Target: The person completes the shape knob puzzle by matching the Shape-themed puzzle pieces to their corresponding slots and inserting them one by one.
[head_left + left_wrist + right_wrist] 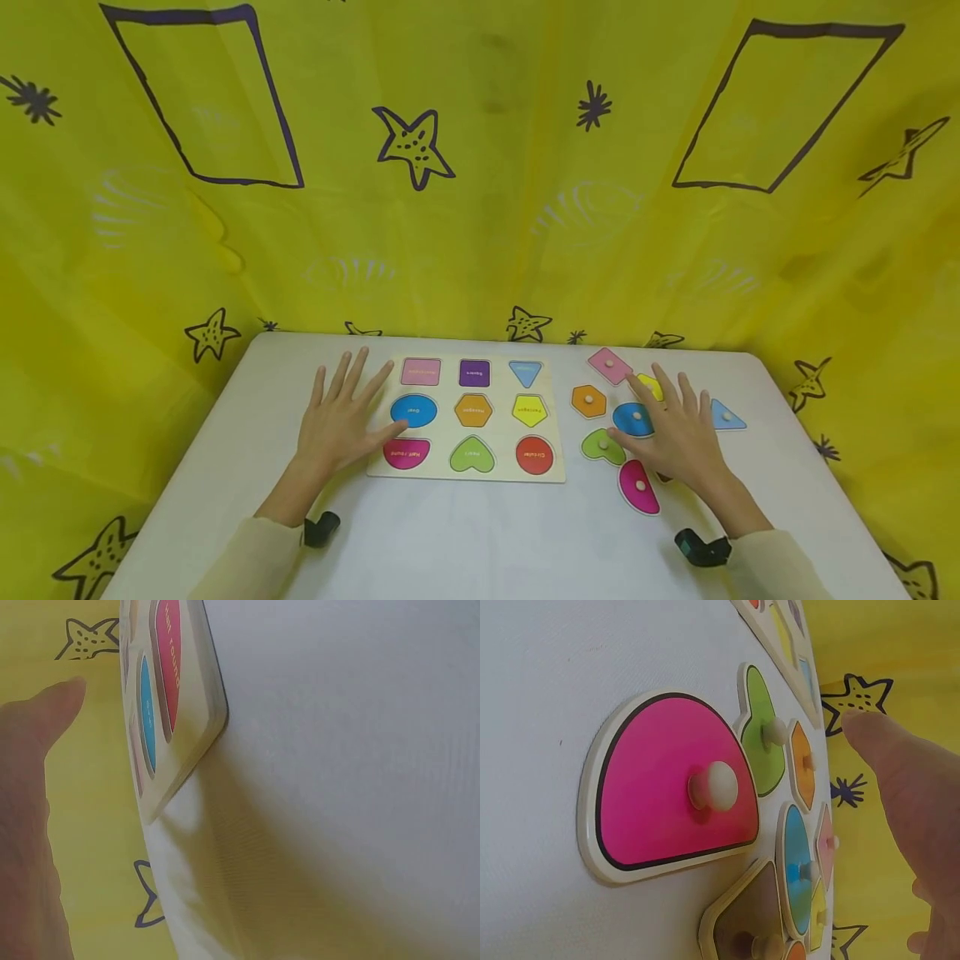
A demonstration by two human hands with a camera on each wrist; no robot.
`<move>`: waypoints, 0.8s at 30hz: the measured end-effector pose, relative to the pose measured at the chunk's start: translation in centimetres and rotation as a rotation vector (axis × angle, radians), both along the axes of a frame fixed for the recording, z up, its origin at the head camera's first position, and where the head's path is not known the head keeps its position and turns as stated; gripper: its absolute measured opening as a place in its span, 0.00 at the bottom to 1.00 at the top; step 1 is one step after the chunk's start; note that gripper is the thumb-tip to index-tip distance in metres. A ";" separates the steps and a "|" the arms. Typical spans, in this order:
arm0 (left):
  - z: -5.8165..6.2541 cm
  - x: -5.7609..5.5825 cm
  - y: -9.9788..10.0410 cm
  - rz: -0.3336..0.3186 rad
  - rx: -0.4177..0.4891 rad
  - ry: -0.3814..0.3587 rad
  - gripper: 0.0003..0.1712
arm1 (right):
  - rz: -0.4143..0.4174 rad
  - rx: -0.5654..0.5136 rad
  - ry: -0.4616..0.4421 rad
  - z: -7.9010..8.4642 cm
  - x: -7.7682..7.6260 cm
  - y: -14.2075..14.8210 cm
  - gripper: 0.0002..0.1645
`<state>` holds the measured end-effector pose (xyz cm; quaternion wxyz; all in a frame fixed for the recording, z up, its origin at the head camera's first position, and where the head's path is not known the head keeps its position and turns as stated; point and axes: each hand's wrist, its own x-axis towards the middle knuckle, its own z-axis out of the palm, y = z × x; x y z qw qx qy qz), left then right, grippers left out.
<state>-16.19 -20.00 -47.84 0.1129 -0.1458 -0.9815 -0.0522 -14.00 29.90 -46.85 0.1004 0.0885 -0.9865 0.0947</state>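
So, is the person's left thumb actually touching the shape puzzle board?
Apart. The left wrist view shows it: yellow starfish-print curtain shows between the left thumb and the shape puzzle board, though the head view makes them overlap.

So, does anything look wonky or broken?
Nothing looks broken. The board may be upside down: its blue triangle points down in the head view. The loose pieces beside it lie scattered at mixed angles.

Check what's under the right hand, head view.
Pieces showing partly: heart, oval, triangle, yellow one, dark one. The right hand covers the rest of each; anything wholly beneath can't be seen.
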 end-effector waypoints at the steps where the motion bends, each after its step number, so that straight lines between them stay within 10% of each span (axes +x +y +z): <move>1: 0.0 0.0 0.0 -0.001 0.005 -0.004 0.57 | 0.000 0.000 0.003 0.0 0.0 0.0 0.58; 13: -0.3 0.3 -0.3 -0.010 0.033 -0.033 0.56 | 0.048 0.007 0.044 0.6 -1.4 0.2 0.56; 24: -1.7 1.6 -1.2 -0.076 0.181 -0.225 0.54 | 0.093 -0.163 -0.032 0.7 -5.0 1.6 0.48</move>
